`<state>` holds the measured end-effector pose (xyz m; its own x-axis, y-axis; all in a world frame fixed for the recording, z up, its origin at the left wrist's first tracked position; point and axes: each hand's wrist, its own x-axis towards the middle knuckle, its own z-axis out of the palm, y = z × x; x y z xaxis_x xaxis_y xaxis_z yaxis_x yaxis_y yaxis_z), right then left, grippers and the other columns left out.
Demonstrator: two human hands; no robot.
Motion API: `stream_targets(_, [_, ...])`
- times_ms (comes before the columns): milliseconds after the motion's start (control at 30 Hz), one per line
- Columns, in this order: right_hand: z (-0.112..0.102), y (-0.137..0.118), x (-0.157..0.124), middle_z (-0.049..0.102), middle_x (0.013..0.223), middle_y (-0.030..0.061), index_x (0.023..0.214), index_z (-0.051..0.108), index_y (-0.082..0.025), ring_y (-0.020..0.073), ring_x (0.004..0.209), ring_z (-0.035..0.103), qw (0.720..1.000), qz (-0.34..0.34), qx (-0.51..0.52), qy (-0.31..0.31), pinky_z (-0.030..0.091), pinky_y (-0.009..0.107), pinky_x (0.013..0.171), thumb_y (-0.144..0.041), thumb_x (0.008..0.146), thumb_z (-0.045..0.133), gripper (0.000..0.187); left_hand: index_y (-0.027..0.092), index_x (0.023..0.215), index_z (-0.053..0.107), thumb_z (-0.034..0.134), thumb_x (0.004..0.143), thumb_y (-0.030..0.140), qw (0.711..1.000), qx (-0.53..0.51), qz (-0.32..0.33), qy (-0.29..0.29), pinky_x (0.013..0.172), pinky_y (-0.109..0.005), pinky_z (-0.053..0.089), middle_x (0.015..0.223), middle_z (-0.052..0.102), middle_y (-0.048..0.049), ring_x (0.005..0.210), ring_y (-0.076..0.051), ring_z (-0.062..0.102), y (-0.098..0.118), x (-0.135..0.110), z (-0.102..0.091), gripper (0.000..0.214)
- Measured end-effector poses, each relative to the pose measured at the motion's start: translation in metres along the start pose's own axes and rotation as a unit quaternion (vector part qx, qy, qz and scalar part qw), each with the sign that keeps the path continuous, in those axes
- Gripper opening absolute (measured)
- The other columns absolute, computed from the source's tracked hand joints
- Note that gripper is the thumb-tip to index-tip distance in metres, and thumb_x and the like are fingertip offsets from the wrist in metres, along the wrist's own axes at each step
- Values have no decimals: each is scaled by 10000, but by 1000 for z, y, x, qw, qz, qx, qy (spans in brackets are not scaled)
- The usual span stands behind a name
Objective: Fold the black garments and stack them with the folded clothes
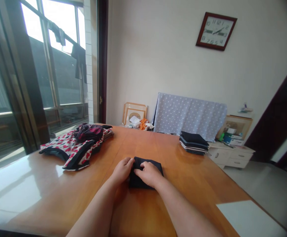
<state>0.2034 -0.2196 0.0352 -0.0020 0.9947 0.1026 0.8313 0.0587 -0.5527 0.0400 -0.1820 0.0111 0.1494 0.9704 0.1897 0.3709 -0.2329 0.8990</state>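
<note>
A black folded garment [143, 182] lies flat on the table in front of me as a compact rectangle. My left hand [123, 170] grips its left edge near the far corner, fingers closed. On top of the cloth rests my right hand [150, 174], its thumb and fingers bent together on the fabric near that same corner. The right hand covers part of the garment. Farther off to the right stands a neat stack of folded clothes [194, 144], dark ones on top and patterned ones lower down. A loose pile of clothes [76, 143], with a red-and-white print and black trim, sits at the left.
The glossy wooden table [182, 194] spans the foreground. A white sheet [250, 215] lies at its right edge. Beyond are a polka-dot cloth [191, 113], a framed picture [134, 113] and a white cabinet [234, 156]. Glass windows [66, 65] are on the left.
</note>
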Motion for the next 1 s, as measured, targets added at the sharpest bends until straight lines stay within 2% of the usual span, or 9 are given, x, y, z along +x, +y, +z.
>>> stream_targets(100, [3,-2,0,736,998,92,992,713,-226,264,858,683,999,-4,-23,-22,416,290,645,-667,671,695,545,178,929,682,453,885,592,997,-71,17,-37,740,-301,489,857,687,-50,834,-210,628,9,-5,1,475])
stream_targets(200, [7,1,4,745,949,80,967,712,-225,263,849,679,1000,2,4,-14,417,285,646,-521,675,717,415,168,1032,670,467,879,616,989,-139,8,-53,810,-316,490,923,710,-68,898,-220,649,17,-8,0,515])
stream_targets(300, [9,8,8,728,794,30,828,704,-207,206,752,653,991,41,126,7,410,254,614,-331,720,613,188,160,1076,634,446,882,624,980,-196,-25,-31,770,-317,491,868,712,-72,831,-210,668,17,-6,0,537])
stream_targets(433, [3,18,7,647,643,-24,784,653,-190,149,607,584,937,108,333,11,385,220,525,-300,700,592,152,179,1005,589,440,888,566,973,-218,-73,24,686,-296,484,852,699,-60,751,-185,666,9,-1,2,432])
stream_targets(600, [-13,31,0,617,642,-35,781,584,-203,133,572,571,849,130,512,23,407,211,501,-334,682,668,184,196,912,625,452,883,563,993,-111,-34,-9,664,-290,476,837,698,-53,750,-192,649,2,2,6,407])
stream_targets(733, [-34,47,-5,669,695,-11,756,582,-206,156,627,620,788,158,591,68,479,242,551,-290,650,717,191,209,932,652,506,863,586,1000,4,13,-14,717,-301,477,918,706,-63,858,-224,650,-4,2,7,410])
stream_targets(867, [-69,84,-14,742,841,61,829,655,-189,207,725,683,765,201,600,119,527,286,590,-298,681,700,189,238,1078,634,620,805,479,992,117,44,-24,764,-304,473,1073,677,-59,905,-220,637,-11,1,8,365])
stream_targets(1000, [-102,140,-29,750,852,63,850,676,-202,196,692,684,750,237,595,166,530,285,583,-285,686,700,185,260,1122,617,629,759,315,969,224,89,-49,788,-298,460,1178,606,-55,966,-210,617,-15,0,10,368])
